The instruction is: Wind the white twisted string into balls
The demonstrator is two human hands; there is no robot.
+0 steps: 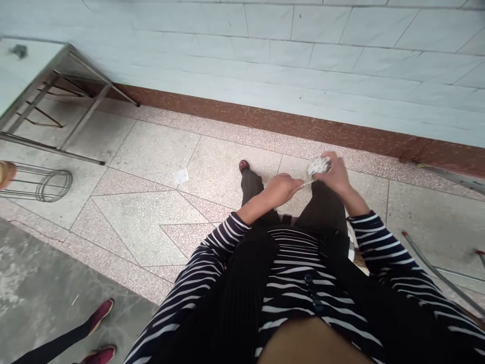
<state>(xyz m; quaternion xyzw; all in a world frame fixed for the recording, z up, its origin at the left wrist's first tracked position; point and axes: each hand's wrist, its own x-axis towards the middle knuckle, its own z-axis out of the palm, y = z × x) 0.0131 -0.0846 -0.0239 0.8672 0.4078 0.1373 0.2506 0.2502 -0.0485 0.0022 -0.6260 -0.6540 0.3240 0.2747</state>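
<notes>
My right hand curls around a small whitish, grey-streaked bundle that looks like a wound ball of string, slightly blurred. A thin pale strand runs from its lower side to my left hand, whose fingers are closed on the strand's other end. Both hands hover above my lap, over my dark trousers. The back of the left hand hides most of its fingers.
A white-topped metal table stands at the upper left, with a round wire frame below it. White paper lies on the tiled floor. Another person's red shoe shows lower left. Metal legs stand at right; a tiled wall rises ahead.
</notes>
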